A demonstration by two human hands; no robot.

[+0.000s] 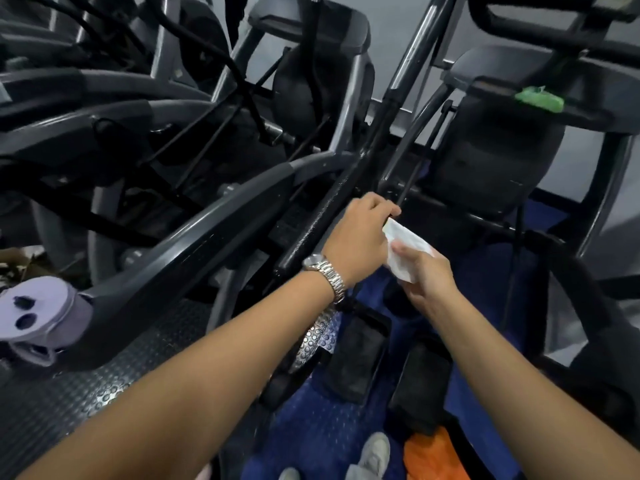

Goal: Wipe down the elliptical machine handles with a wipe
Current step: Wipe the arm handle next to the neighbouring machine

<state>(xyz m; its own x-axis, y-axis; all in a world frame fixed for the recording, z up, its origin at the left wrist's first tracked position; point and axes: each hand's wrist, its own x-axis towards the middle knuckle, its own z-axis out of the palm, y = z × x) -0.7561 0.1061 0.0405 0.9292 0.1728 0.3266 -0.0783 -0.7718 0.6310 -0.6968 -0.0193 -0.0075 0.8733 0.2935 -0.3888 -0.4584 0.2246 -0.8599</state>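
Floor: blue studded matting (311,434) under the machine, with dark grey studded matting (104,382) to its left.
Room: a plain grey wall (398,26) behind a tight row of dark elliptical machines.
Handle: a long black handle (311,230) slants up from lower left to upper right, just left of both hands.
Wipe: the white wipe (407,245) is held in the air between the hands, beside the handle and apart from it.
Left grip: the left grip (360,233), a metal watch (325,275) on its wrist, pinches the wipe's upper end with curled fingers.
Right grip: the right grip (427,275) holds the lower end, thumb pressed on top.
Below: two black pedals (360,358) and a grey shoe (375,453).
Around: something green (538,98) lies on the right machine's console, something lilac (41,310) hangs on the left machine's rail, and an orange thing (429,459) lies at the bottom edge.
In the way: crossing bars and rails crowd the space behind the handle.
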